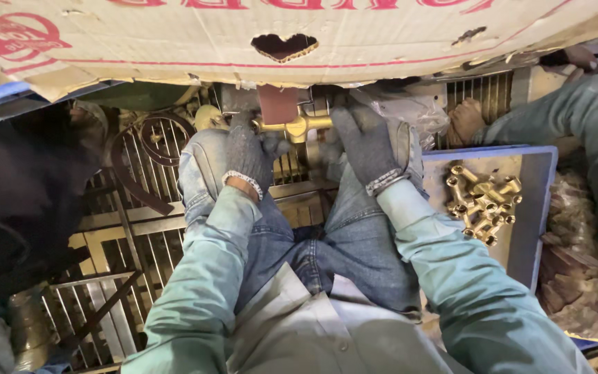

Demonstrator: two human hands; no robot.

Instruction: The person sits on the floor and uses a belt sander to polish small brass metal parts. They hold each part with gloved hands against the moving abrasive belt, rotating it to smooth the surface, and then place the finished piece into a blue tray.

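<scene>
Left hand (pixel 247 156) in dark knitted glove, clamped on shiny yellow brass valve fitting (pixel 292 127). Right hand (pixel 367 147), gloved too, gripping fitting's other end. Just right: blue plastic tray (pixel 536 201) of brass fittings (pixel 482 199).

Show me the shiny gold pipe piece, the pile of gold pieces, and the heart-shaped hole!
brass fitting (pixel 297 127), head view, on its middle body.
pile of brass fittings (pixel 480 201), head view, pile's centre.
heart-shaped hole (pixel 284 46), head view, its dark middle.

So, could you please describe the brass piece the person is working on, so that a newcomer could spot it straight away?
Start at the large cardboard sheet across the top, with its heart-shaped hole. Just below it, above the knees, the gloved left hand and right hand meet on a brass fitting. Unlike the loose brass fittings heaped on the blue tray, it is single and hand-held.
</scene>
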